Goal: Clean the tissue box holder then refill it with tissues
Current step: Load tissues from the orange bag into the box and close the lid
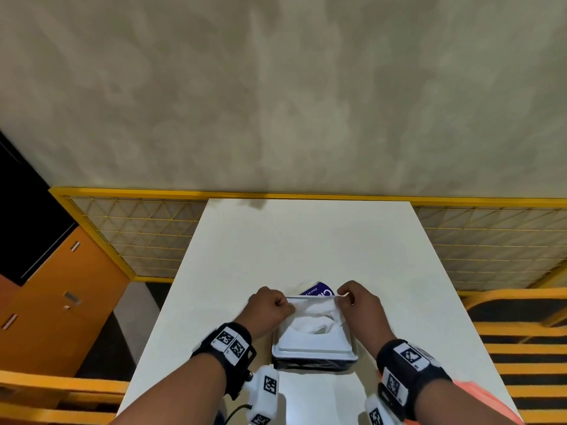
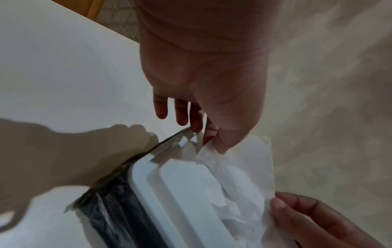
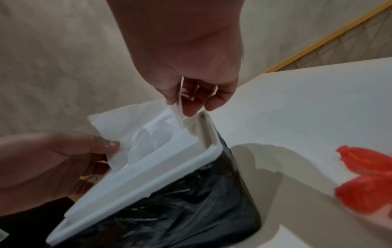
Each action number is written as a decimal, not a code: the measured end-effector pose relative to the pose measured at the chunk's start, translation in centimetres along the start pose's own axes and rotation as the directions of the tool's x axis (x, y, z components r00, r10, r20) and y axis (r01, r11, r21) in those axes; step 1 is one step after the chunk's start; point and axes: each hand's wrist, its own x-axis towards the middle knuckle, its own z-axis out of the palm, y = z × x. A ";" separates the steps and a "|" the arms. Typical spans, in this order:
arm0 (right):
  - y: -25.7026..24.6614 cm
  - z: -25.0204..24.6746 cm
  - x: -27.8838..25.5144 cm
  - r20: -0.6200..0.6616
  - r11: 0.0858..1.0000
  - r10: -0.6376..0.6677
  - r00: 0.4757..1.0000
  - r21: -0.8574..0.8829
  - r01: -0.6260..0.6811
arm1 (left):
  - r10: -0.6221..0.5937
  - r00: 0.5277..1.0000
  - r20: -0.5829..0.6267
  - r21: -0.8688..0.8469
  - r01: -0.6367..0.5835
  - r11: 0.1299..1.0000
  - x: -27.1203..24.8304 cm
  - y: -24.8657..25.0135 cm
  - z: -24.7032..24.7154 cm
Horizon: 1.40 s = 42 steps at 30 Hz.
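A tissue box holder [image 1: 313, 352] with a white lid [image 2: 169, 193] and shiny black sides [image 3: 191, 209] stands near the front of the white table. A white tissue [image 1: 313, 311] rises out of the lid's slot, stretched between both hands. My left hand [image 1: 271, 305] pinches its left top corner [image 2: 208, 146]. My right hand [image 1: 356, 297] pinches its right top corner [image 3: 179, 107]. Behind the tissue, a purple and white tissue pack [image 1: 317, 291] lies on the table, mostly hidden.
The white table [image 1: 306, 240] stands against a yellow-framed mesh fence [image 1: 138, 234]. An orange cabinet [image 1: 61, 302] is at the left, yellow rails [image 1: 521, 332] at the right. An orange-red sleeve [image 3: 369, 177] shows in the right wrist view.
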 end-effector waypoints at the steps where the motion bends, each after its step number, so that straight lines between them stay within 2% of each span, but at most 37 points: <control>1: 0.0 0.1 -0.1 -0.014 0.999 0.008 1.000 0.033 -0.008 | -0.013 1.000 0.001 -0.027 0.013 1.000 0.0 -0.1 0.0; 4: -0.1 0.0 -0.4 -0.044 0.993 0.030 0.999 0.116 -0.025 | -0.048 0.998 -0.038 -0.066 0.045 0.997 -0.2 -0.2 0.1; 8: -0.2 -0.8 -1.5 -0.079 0.969 0.072 0.994 0.242 -0.051 | -0.024 0.995 -0.099 -0.047 0.019 0.999 -1.0 0.0 0.7; 10: 0.5 -1.1 -2.3 -0.076 0.956 0.104 0.992 0.281 -0.079 | -0.042 0.993 -0.111 -0.097 0.031 0.995 -1.4 0.2 0.9; 12: 1.9 -1.2 -3.2 -0.016 0.960 0.154 0.988 0.240 -0.146 | -0.079 0.988 -0.132 -0.154 0.058 0.986 -1.9 0.2 0.9; 14: 3.5 -1.3 -4.2 0.097 0.958 0.209 0.973 0.181 -0.223 | -0.122 0.983 -0.139 -0.168 0.098 0.981 -2.4 -0.6 1.0; 16: 4.7 -1.2 -5.0 0.239 0.934 0.259 0.936 0.184 -0.306 | -0.192 0.972 -0.135 -0.190 0.165 0.968 -3.1 -1.3 1.3; 18: 5.7 -1.1 -5.5 0.354 0.898 0.294 0.888 0.215 -0.384 | -0.271 0.961 -0.060 -0.286 0.244 0.927 -3.8 -1.7 1.6; 20: 6.4 -0.8 -5.6 0.394 0.897 0.292 0.872 0.203 -0.392 | -0.313 0.948 0.064 -0.333 0.316 0.888 -4.7 -1.9 2.0; 22: 6.4 -0.7 -5.5 0.381 0.912 0.266 0.886 0.198 -0.359 | -0.309 0.945 0.110 -0.328 0.328 0.886 -5.3 -1.7 2.7; 29: 4.2 -1.1 -3.7 0.310 0.900 0.225 0.924 0.297 -0.319 | -0.212 0.977 0.018 -0.356 0.205 0.912 -3.3 0.0 1.8; 35: 4.0 -0.7 -1.0 0.242 0.902 0.215 0.946 0.322 -0.288 | -0.218 0.976 -0.011 -0.320 0.203 0.925 -0.4 0.6 1.8; 42: 5.1 0.6 -1.1 0.226 0.927 0.253 0.941 0.222 -0.303 | -0.187 0.978 -0.088 -0.257 0.159 0.953 -1.1 0.8 2.6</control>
